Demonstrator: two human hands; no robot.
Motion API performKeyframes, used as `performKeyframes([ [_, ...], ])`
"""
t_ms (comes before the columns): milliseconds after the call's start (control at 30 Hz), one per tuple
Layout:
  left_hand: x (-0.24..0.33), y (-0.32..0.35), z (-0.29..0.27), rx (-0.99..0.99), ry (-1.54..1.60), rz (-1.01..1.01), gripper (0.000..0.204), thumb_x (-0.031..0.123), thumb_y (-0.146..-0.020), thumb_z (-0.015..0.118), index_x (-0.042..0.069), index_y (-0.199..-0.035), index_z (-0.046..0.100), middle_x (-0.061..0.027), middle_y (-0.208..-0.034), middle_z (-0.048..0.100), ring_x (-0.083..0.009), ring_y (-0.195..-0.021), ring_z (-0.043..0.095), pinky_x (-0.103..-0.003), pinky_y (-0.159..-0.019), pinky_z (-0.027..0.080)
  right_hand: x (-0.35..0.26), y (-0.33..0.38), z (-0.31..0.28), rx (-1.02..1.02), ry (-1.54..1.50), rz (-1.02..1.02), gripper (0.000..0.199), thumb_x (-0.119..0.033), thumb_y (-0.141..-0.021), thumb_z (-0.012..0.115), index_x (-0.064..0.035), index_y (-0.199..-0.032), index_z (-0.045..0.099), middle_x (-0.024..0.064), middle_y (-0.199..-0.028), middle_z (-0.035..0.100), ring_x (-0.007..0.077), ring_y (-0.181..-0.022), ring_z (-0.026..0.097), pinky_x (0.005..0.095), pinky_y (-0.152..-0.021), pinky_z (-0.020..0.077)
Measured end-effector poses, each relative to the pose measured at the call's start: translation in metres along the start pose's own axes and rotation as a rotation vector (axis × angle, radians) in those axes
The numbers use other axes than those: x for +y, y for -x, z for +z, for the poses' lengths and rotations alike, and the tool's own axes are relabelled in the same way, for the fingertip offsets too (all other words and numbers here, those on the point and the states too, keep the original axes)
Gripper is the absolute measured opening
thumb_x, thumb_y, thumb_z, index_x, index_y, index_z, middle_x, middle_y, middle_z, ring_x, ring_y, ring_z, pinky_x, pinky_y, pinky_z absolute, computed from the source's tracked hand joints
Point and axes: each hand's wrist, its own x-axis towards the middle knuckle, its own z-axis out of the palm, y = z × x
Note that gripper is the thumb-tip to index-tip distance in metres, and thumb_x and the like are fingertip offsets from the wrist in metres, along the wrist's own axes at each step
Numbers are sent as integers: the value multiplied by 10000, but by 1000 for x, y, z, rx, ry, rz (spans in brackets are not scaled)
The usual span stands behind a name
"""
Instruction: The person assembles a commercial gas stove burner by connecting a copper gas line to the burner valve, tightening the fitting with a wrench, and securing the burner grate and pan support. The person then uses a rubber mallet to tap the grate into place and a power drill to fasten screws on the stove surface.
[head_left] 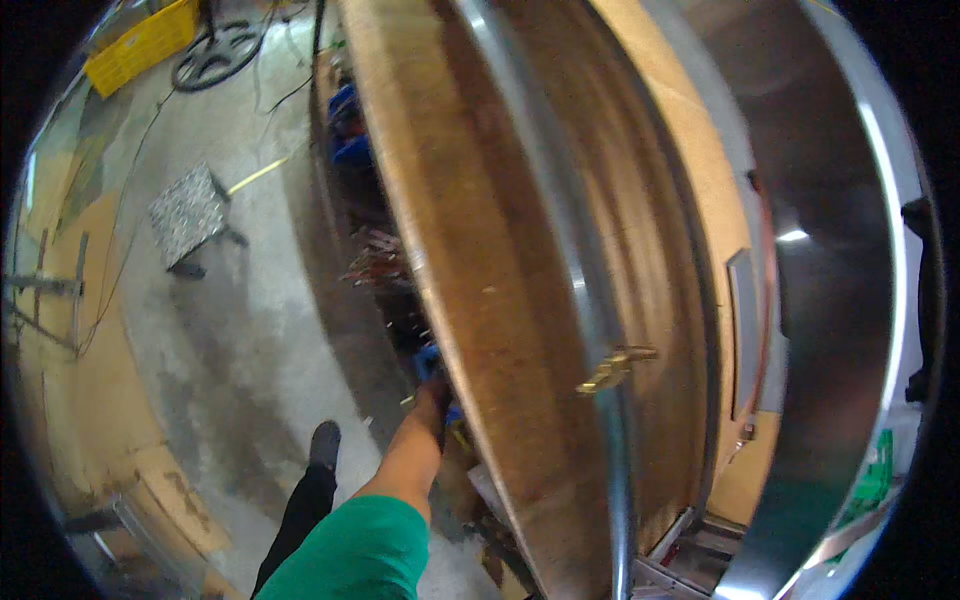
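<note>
My left arm, in a green short sleeve, reaches down past the near edge of a wooden workbench (480, 230). My left hand (434, 392) is in the shadow below that edge, its fingers too dark and blurred to read. Close by it is a blue object (426, 362), perhaps a bin; whether the hand grips it does not show. My right hand is out of view. Along the benchtop lies a long metal tube (580, 270), with a brass-coloured fitting (615, 370) on or across it.
Below the bench are a blue bin (350, 130) and a bundle of thin reddish pieces (380, 258). A speckled stool (190, 215) stands on the concrete floor, with a yellow crate (140, 50) farther off. At right is a shiny metal sheet (830, 260).
</note>
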Motion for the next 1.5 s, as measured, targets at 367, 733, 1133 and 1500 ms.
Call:
performKeyframes([
  [367, 56, 204, -43, -241, -31, 22, 388, 301, -989, 604, -37, -1177, 577, -111, -950, 678, -293, -905, 649, -416, -772, 548, -72, -87, -3, 172, 106, -702, 646, -370, -824, 765, -65, -1350, 548, 212, -1340, 554, 398, -1211, 571, 489, -976, 481],
  [733, 128, 505, -264, -395, -328, -147, 384, 369, -1000, 545, 38, -1112, 705, -124, -987, 707, -239, -953, 652, -405, -839, 530, 23, 109, 306, -706, -687, -203, 824, -707, -943, 486, -28, -1410, 505, 194, -1205, 653, 270, -1041, 649, 411, -844, 541],
  [1133, 231, 602, -48, -955, -1198, 284, 369, 345, -928, 650, 33, -1122, 684, -203, -1094, 702, -372, -1137, 647, -431, -1008, 497, 89, 217, 257, 61, -2327, 792, 181, -184, -962, 680, -88, -1069, 570, 92, -830, 630, 258, -758, 656, 464, -699, 582],
  [1500, 516, 573, 253, -572, -988, 1384, 711, 525, -882, 672, 28, -1376, 554, -238, -1416, 539, -385, -1305, 522, -454, -1084, 412, 225, 293, -54, 702, -776, 170, 486, -313, -983, 623, -21, -1335, 461, 163, -984, 633, 273, -853, 620, 409, -769, 494],
])
